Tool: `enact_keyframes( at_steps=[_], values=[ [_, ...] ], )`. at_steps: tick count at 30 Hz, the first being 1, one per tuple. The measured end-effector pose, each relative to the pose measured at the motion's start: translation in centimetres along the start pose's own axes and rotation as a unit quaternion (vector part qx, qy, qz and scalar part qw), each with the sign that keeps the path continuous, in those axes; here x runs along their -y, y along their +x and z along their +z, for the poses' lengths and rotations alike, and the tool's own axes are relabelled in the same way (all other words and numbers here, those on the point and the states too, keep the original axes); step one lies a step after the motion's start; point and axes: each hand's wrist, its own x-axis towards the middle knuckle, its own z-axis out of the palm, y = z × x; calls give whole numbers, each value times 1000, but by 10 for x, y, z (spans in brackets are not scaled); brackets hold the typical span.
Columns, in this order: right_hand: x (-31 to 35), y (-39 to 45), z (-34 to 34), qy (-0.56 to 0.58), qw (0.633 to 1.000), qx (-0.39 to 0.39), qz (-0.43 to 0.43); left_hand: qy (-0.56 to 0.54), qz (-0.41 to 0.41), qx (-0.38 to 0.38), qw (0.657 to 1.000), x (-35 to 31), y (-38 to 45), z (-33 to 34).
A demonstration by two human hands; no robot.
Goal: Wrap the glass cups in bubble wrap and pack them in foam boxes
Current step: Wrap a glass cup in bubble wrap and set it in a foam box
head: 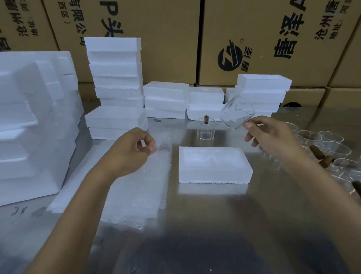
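Two hands raised, right hand (pixel 270 137) pinching tilted glass cup (pixel 237 113), left hand (pixel 131 152) pinching bubble wrap (pixel 141 183)

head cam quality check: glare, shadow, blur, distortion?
Head view: dim overall; the steel table shows soft reflections and a dark shadow near the bottom edge; the foam stacks are bright, nearly blown out; the glass cup in the right hand is slightly motion-blurred; wide-angle bending tilts the cardboard boxes.

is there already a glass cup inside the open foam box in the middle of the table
No, the open foam box holds no cup; the right hand holds a glass cup above the table.
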Motion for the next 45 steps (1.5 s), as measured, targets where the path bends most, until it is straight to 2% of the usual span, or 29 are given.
enact_keyframes(
  at_steps=[4,7,11,13,16,19,21,24,28,30,32,35,36,38,40,41,43,45],
  values=[
    [33,-59,27,169,983,64,-21,-86,37,-23,995,-22,-5,6],
    [42,-79,52,181,977,110,-35,-156,27,-36,987,-33,-9,16],
    [29,-91,75,58,996,51,-46,-244,-20,-139,960,-33,-19,29],
    [20,-99,77,-40,997,12,-70,-251,-5,-164,954,-34,-25,34],
    [18,-106,77,-200,967,-20,-156,-222,55,-172,958,-44,-32,43],
    [19,-107,81,-236,957,-31,-163,-170,128,-133,968,-56,-40,59],
    [18,-107,83,-194,970,-44,-138,-115,187,-126,968,-61,-47,72],
    [12,-102,79,-46,992,-67,-101,-56,260,-153,952,-66,-56,84],
    [10,-97,77,98,993,-49,-43,-41,304,-214,928,-73,-62,90],
    [11,-97,75,173,984,-47,19,-63,309,-200,927,-75,-65,92],
    [9,-95,71,234,968,-37,85,-130,279,-141,941,-79,-68,93],
    [11,-91,68,354,921,43,154,-263,202,-76,940,-86,-72,94],
    [14,-91,66,401,898,71,168,-295,187,-81,934,-87,-72,92],
    [14,-92,62,457,864,118,174,-287,178,-158,928,-84,-68,86],
    [10,-94,57,446,867,156,160,-217,162,-250,929,-76,-60,77],
    [9,-96,55,431,873,174,151,-200,142,-270,931,-72,-55,72],
    [6,-98,52,417,877,196,135,-205,103,-251,940,-62,-47,63],
    [7,-99,53,430,871,198,131,-224,72,-195,952,-53,-39,54]
  ],
)
